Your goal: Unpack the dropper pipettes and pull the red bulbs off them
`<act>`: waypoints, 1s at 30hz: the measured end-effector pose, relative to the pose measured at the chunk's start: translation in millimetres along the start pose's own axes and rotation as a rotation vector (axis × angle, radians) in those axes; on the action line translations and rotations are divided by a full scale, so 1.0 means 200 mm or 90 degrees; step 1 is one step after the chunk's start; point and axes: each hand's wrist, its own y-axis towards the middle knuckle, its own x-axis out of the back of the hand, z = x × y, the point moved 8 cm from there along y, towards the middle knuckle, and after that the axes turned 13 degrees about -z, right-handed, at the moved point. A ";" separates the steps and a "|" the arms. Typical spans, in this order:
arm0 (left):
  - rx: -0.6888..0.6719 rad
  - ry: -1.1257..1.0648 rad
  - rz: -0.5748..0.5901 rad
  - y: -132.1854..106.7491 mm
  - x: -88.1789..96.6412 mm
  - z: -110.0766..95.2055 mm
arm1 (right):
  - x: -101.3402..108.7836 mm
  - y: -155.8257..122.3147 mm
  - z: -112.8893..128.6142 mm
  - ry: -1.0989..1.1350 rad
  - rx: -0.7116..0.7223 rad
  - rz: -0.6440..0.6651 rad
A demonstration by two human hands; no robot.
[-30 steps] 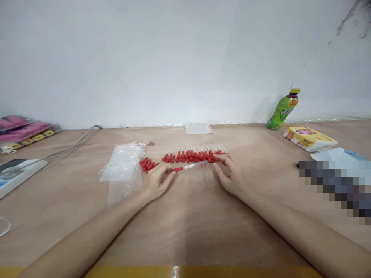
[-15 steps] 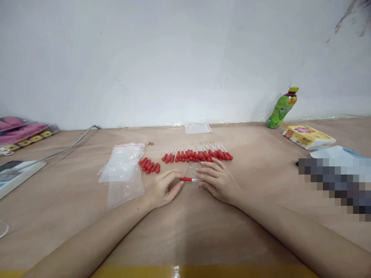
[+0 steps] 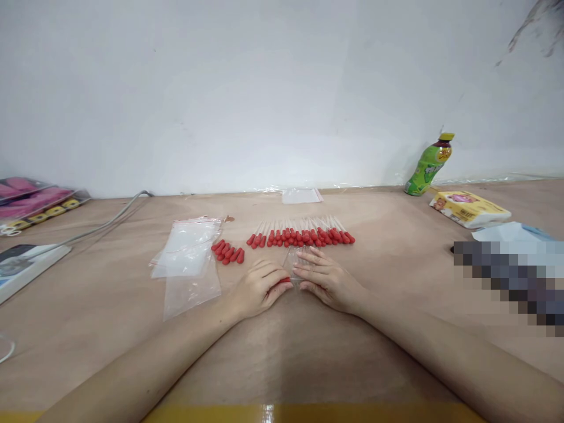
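My left hand closes around a red rubber bulb, most of which its fingers cover. The bulb lies in line with a clear glass dropper tube that runs under my right hand. That hand's fingers are bent over the tube and hide most of it. Loose clear glass tubes lie just beyond the fingertips. A row of droppers with red bulbs stretches behind both hands, tubes pointing to the wall. Several loose red bulbs are grouped beyond my left hand.
Clear zip bags lie at the left, and another bag by the wall. A green bottle leans at the right beside a yellow tissue pack. A grey cable and a white power strip are at far left.
My left hand has moved slightly right and closed over the red bulb, covering more of it. My right hand has shifted a little left, so the hands are nearer each other.
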 end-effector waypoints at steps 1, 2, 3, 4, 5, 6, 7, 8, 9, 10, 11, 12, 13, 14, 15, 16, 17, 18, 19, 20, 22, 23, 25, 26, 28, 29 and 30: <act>-0.012 0.007 0.002 0.00 0.00 -0.01 | 0.00 0.00 0.00 0.014 0.003 0.001; -0.026 0.016 0.004 0.00 0.00 -0.03 | -0.01 -0.01 0.01 0.026 0.005 0.003; -0.041 0.028 0.004 0.01 0.01 -0.04 | -0.01 -0.01 0.01 0.034 0.009 0.005; -0.054 0.039 0.003 0.01 0.01 -0.05 | -0.01 -0.01 0.02 0.038 0.015 0.005; -0.067 0.050 -0.001 0.01 0.02 -0.06 | -0.01 -0.01 0.03 0.040 0.022 0.002; -0.077 0.059 -0.005 0.01 0.02 -0.07 | 0.00 -0.01 0.03 0.040 0.029 -0.004; -0.084 0.066 -0.007 0.01 0.02 -0.07 | 0.01 -0.01 0.04 0.039 0.036 -0.013; -0.088 0.071 -0.007 0.01 0.02 -0.08 | 0.02 0.00 0.05 0.036 0.041 -0.021; -0.090 0.074 -0.003 0.01 0.02 -0.08 | 0.02 0.00 0.05 0.032 0.047 -0.026; -0.089 0.076 0.002 0.01 0.02 -0.08 | 0.03 0.00 0.06 0.027 0.052 -0.029; -0.088 0.077 0.007 0.01 0.02 -0.07 | 0.03 0.01 0.07 0.021 0.059 -0.032; -0.084 0.077 0.012 0.01 0.01 -0.07 | 0.04 0.01 0.07 0.014 0.067 -0.035; -0.080 0.077 0.016 0.00 0.01 -0.07 | 0.04 0.01 0.08 0.007 0.076 -0.037; -0.076 0.075 0.021 0.00 0.00 -0.06 | 0.05 0.01 0.09 0.000 0.084 -0.041; -0.072 0.073 0.027 0.00 0.00 -0.06 | 0.05 0.01 0.09 -0.006 0.093 -0.044; -0.067 0.071 0.033 0.00 0.00 -0.05 | 0.06 0.01 0.09 -0.011 0.100 -0.046; -0.063 0.069 0.039 -0.01 -0.01 -0.05 | 0.06 0.01 0.10 -0.015 0.105 -0.046; -0.059 0.067 0.045 -0.01 -0.01 -0.05 | 0.06 0.01 0.10 -0.016 0.109 -0.047; -0.056 0.066 0.050 -0.01 -0.01 -0.04 | 0.06 0.01 0.10 -0.017 0.112 -0.049; -0.054 0.066 0.055 -0.01 -0.01 -0.04 | 0.06 0.01 0.10 -0.017 0.114 -0.051; -0.054 0.066 0.063 -0.01 -0.01 -0.04 | 0.07 0.00 0.09 -0.014 0.115 -0.059; -0.057 0.065 0.065 -0.01 -0.01 -0.04 | 0.07 0.00 0.10 -0.011 0.115 -0.065; -0.068 0.063 0.061 -0.01 0.00 -0.05 | 0.08 -0.01 0.10 -0.002 0.114 -0.076; -0.074 0.063 0.057 -0.01 0.01 -0.06 | 0.09 -0.01 0.10 0.003 0.115 -0.083; -0.083 0.065 0.049 -0.01 0.01 -0.07 | 0.09 -0.02 0.11 0.011 0.123 -0.091; -0.086 0.066 0.048 -0.01 0.01 -0.07 | 0.10 -0.03 0.11 0.014 0.126 -0.092; -0.087 0.067 0.048 -0.01 0.01 -0.06 | 0.10 -0.04 0.10 0.017 0.130 -0.093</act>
